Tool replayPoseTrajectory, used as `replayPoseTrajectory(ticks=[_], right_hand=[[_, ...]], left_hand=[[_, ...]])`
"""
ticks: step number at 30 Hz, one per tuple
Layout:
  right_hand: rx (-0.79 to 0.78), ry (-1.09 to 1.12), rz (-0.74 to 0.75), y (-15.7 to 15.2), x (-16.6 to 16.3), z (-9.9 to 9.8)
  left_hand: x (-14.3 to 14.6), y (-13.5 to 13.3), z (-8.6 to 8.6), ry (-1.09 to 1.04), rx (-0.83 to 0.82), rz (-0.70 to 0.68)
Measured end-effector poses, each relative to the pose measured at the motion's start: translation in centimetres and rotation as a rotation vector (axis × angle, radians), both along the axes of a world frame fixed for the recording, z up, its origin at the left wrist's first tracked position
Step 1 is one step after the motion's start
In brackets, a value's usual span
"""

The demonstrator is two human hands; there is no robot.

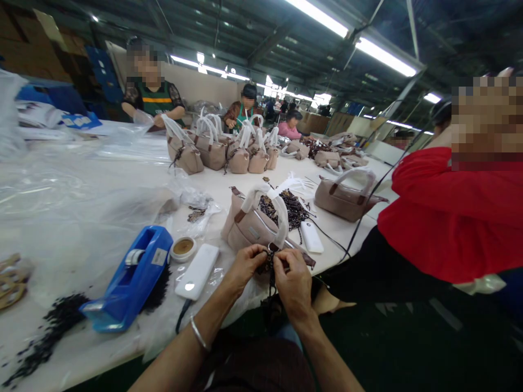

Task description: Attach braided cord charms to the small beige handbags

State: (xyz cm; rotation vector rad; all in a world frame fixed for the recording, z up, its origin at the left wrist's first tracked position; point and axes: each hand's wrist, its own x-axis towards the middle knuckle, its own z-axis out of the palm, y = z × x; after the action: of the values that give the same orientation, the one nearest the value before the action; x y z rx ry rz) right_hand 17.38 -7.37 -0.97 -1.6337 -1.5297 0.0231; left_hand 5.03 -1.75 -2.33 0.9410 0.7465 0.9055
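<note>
A beige handbag [245, 231] with white-wrapped handles stands at the table's near edge, right in front of me. At its near side, my left hand [250, 262] pinches a dark beaded charm [268, 260] by the ring at the handle's base. Close beside it, my right hand [293, 275] has its fingers closed on the same charm, whose dark strands hang down below. The fingertips cover much of the charm, so its fastening cannot be made out. Behind the bag lies a pile of dark beaded charms [292, 209].
To the left are a blue tape dispenser [133, 277], a roll of tape [183, 249], a white power bank [198, 271] and scattered black bits [53, 332]. Finished-looking handbags [214, 152] stand farther back. A person in red [453, 207] sits close on the right; others work across the table.
</note>
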Motion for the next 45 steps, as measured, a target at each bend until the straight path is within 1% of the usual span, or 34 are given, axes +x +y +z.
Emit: replayPoseTrajectory(ticks=[4, 10, 12, 15, 18, 20, 23, 26, 29, 33, 36, 38, 40, 42, 45], right_hand=[[-0.033, -0.011, 0.019, 0.0, 0.0, 0.4], [0.0, -0.034, 0.064, -0.3, 0.0, 0.2], [-0.002, 0.001, 0.069, -0.3, 0.1, 0.2], [-0.053, 0.113, 0.054, -0.3, 0.2, 0.5], [-0.097, 0.194, 0.025, -0.2, 0.2, 0.9], [-0.106, 0.196, 0.031, -0.1, 0.2, 1.1], [-0.122, 0.158, 0.042, 0.1, 0.1, 1.2], [-0.139, 0.057, 0.052, 0.2, 0.1, 1.2], [-0.147, -0.035, 0.062, 0.3, 0.1, 1.1], [-0.126, -0.093, 0.088, 0.4, 0.3, 1.0], [-0.123, -0.115, 0.094, 0.4, 0.6, 0.8], [-0.129, -0.138, 0.09, 0.3, 0.7, 0.9], [-0.143, -0.153, 0.082, 0.3, 0.7, 1.1], [-0.18, -0.149, 0.076, 0.3, 0.7, 1.5], [-0.291, -0.102, 0.072, 0.5, 0.9, 2.3]], left_hand=[[0.2, -0.1, -0.1, 0.045, 0.068, 0.036], [0.4, -0.4, -0.5, 0.038, 0.066, 0.096], [0.5, -0.4, -0.6, 0.034, 0.072, 0.118], [0.5, -0.5, -0.8, 0.044, 0.081, 0.132], [0.4, -0.5, -1.0, 0.069, 0.103, 0.111], [0.2, -0.4, -1.0, 0.079, 0.14, 0.073], [-0.4, -0.1, -0.4, 0.114, 0.224, 0.0], [-0.8, 0.4, 0.3, 0.217, 0.323, -0.034], [-0.7, 1.2, 0.7, 0.354, 0.379, -0.009], [0.1, 1.6, 0.7, 0.529, 0.444, 0.061], [0.6, 1.1, 0.7, 0.639, 0.54, 0.186], [0.7, 0.6, 0.6, 0.626, 0.592, 0.289], [0.8, 0.3, 0.4, 0.534, 0.586, 0.346], [0.9, 0.2, 0.2, 0.399, 0.501, 0.339], [1.3, 0.2, -0.1, 0.184, 0.286, 0.321]])
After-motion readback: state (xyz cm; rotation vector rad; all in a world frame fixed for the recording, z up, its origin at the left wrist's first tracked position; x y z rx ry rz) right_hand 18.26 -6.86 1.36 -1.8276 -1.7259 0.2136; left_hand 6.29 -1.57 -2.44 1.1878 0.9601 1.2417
